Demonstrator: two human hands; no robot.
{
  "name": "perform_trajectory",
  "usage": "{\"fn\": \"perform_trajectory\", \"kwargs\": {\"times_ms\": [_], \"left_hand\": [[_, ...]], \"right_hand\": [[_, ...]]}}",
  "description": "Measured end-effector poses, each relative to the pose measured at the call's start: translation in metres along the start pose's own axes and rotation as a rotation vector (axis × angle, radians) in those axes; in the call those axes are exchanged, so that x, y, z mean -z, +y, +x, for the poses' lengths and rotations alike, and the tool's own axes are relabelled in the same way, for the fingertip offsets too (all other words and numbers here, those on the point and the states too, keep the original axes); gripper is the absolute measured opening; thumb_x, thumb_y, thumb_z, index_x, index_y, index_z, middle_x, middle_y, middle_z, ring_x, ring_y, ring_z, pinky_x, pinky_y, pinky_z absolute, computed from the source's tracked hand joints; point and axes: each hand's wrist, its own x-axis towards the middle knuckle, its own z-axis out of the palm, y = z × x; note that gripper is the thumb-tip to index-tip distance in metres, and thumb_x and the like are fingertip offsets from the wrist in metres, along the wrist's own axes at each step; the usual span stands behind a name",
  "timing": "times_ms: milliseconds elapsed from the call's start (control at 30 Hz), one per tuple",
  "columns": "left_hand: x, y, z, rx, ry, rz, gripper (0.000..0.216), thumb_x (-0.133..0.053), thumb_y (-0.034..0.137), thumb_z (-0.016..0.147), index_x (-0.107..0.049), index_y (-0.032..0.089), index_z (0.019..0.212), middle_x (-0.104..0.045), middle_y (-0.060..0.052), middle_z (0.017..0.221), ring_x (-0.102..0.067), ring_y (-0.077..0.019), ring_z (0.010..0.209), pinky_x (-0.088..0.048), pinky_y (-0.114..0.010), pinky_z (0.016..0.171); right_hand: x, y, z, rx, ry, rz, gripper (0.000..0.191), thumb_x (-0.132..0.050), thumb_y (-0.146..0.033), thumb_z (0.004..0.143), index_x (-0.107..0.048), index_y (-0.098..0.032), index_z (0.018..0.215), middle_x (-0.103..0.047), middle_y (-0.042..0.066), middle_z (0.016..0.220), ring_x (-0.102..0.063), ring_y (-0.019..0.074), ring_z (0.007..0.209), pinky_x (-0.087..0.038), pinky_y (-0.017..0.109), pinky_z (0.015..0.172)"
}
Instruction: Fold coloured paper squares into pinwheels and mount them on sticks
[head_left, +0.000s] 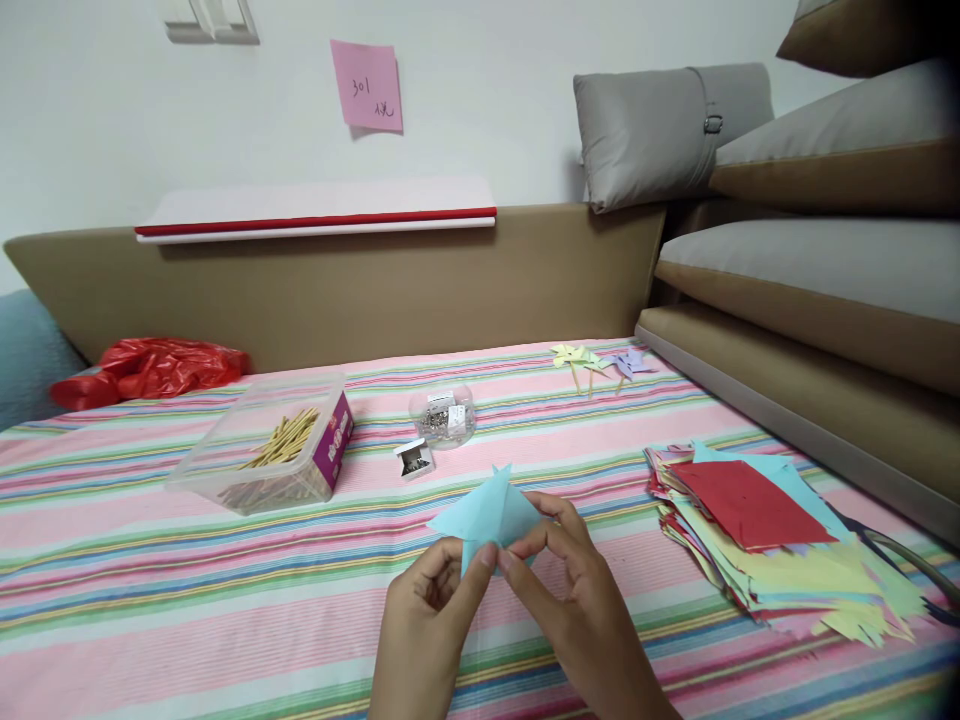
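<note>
A light blue sheet of paper (491, 508), creased and partly folded with pointed corners, is held up above the striped cloth. My left hand (435, 600) pinches its lower left edge, thumb on the near side. At the lower right edge, my right hand (562, 570) grips it between thumb and fingers. The two thumb tips almost meet at the paper's bottom middle. Just beyond the paper are a small open white box (414, 459) of metal pins and a clear round container (442, 415) with small metal pieces inside.
A clear plastic tub (255, 440) of thin wooden sticks stands left. Cut coloured paper (757, 510) is piled at right, beside scissors (911, 560). Several paper pinwheels (592, 360) lie at the back. A red plastic bag (165, 370) and stacked cushions (825, 260) flank the striped cloth (225, 600).
</note>
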Motion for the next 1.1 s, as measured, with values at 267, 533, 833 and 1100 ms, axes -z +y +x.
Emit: {"fn": "perform_trajectory", "kwargs": {"times_ms": [267, 533, 833, 1100], "left_hand": [[0.003, 0.006, -0.003, -0.024, -0.012, 0.015, 0.027, -0.072, 0.047, 0.081, -0.067, 0.021, 0.075, -0.055, 0.000, 0.074, -0.049, -0.0189, 0.074, -0.042, -0.025, 0.068], [0.015, 0.010, -0.001, -0.046, -0.180, 0.179, 0.029, -0.069, 0.049, 0.082, -0.063, 0.023, 0.071, -0.056, -0.001, 0.073, -0.049, -0.0206, 0.071, -0.040, -0.026, 0.065], [0.022, 0.007, -0.003, -0.261, -0.299, 0.517, 0.015, -0.052, 0.035, 0.096, -0.064, 0.027, 0.093, -0.067, -0.004, 0.090, -0.060, -0.0226, 0.083, -0.042, -0.026, 0.076], [0.028, 0.009, 0.001, -0.259, -0.323, 0.623, 0.019, -0.046, 0.037, 0.100, -0.057, 0.026, 0.089, -0.060, 0.001, 0.084, -0.053, -0.0182, 0.078, -0.038, -0.025, 0.072]], "right_hand": [[0.009, -0.001, 0.005, 0.041, -0.037, 0.103, 0.018, -0.059, -0.044, 0.092, -0.060, -0.026, 0.093, -0.058, 0.009, 0.128, -0.056, 0.0270, 0.121, -0.048, 0.042, 0.097], [0.028, 0.000, 0.020, -0.245, -0.096, 0.349, 0.050, -0.076, -0.051, 0.077, -0.053, -0.029, 0.116, -0.069, 0.006, 0.111, -0.066, 0.0231, 0.095, -0.054, 0.034, 0.074], [0.019, -0.003, 0.014, -0.441, -0.494, 0.491, 0.035, -0.085, -0.047, 0.067, -0.075, -0.019, 0.086, -0.066, 0.000, 0.074, -0.056, 0.0142, 0.065, -0.043, 0.026, 0.063], [0.010, 0.009, 0.012, -0.401, -0.443, 0.375, 0.032, -0.078, -0.046, 0.076, -0.070, -0.015, 0.079, -0.056, -0.001, 0.067, -0.046, 0.0119, 0.062, -0.038, 0.024, 0.058]]}}
